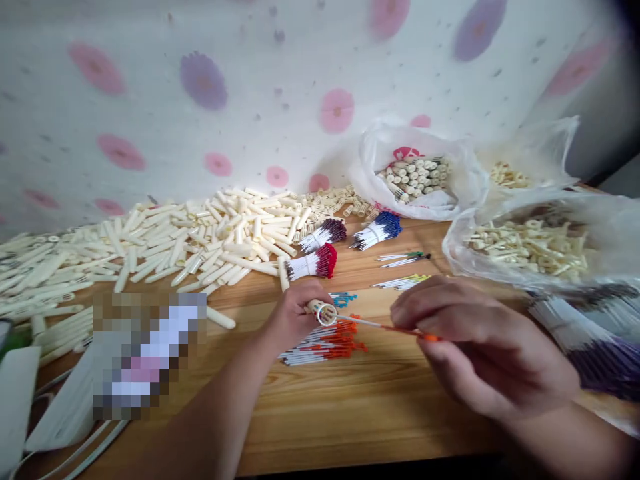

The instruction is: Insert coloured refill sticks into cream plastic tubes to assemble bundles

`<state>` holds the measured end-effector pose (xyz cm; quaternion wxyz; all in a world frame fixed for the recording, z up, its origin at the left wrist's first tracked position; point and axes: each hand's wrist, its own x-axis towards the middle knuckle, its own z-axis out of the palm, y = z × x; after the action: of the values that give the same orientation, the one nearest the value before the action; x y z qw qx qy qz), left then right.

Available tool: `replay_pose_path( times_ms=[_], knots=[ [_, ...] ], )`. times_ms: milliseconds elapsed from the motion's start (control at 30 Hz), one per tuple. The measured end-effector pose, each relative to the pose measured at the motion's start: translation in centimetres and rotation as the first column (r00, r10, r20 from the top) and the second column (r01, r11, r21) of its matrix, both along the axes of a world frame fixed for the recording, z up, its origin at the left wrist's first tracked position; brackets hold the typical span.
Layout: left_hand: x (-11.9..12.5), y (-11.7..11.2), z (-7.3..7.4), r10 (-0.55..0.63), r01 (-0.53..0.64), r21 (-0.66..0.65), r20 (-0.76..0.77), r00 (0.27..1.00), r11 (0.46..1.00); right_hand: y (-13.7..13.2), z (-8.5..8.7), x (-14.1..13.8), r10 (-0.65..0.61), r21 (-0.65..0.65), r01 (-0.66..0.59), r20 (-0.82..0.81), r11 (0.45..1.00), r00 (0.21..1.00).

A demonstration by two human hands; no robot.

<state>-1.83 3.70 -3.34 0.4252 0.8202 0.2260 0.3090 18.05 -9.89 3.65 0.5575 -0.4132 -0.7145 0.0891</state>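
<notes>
My left hand (295,310) is closed around a cream plastic pen barrel (320,312), its slotted round end turned toward my right hand. Between the thumb and fingers of my right hand (480,353) is a pinched pen refill (367,322) with a white tube and an orange end. The refill's far end meets the barrel's opening; how deep it reaches inside I cannot tell. Below the barrel lies a spread of orange-ended refills (325,343). A few blue-ended refills (344,299) are just behind it, and yellow-ended refills (400,282) lie farther back.
Cream barrels (225,233) are heaped along the wall. Banded refill bundles in red (320,261), maroon (325,235) and blue (380,230) stand beside them. Plastic bags (425,207) of parts fill the back right; purple refills (600,347) lie at right. White power strips (65,407) sit left.
</notes>
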Motion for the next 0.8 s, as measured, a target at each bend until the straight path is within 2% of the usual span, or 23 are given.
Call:
replay_pose_path(
  times_ms=[67,133,367,567,700,800],
  knots=[
    [0.0,0.0,0.1,-0.029,0.029,0.017,-0.002,1.000,0.999,0.2,0.8,-0.4,0.049,0.052,-0.056,0.133,0.997,0.990],
    [0.1,-0.1,0.2,-0.054,0.054,0.025,0.001,0.999,0.998,0.4,1.2,-0.6,0.050,0.086,-0.067,0.195,0.994,0.980],
    [0.3,-0.4,0.4,-0.041,0.042,0.016,-0.041,0.998,0.999,1.2,0.0,-1.6,0.039,0.097,-0.057,0.171,0.994,0.984],
    [0.0,-0.3,0.5,-0.003,0.007,0.053,-0.077,0.997,0.999,1.2,-0.7,-1.8,-0.023,0.090,0.021,0.025,0.996,0.999],
    [-0.2,-0.1,0.2,-0.016,0.024,0.097,-0.087,0.996,0.995,1.0,-0.4,-1.7,-0.039,0.120,0.023,0.131,0.992,0.991],
    [-0.2,-0.1,0.0,-0.005,0.014,0.146,-0.065,0.998,0.989,1.0,-0.2,-1.8,-0.053,0.203,0.013,0.195,0.979,0.979]
  ],
)
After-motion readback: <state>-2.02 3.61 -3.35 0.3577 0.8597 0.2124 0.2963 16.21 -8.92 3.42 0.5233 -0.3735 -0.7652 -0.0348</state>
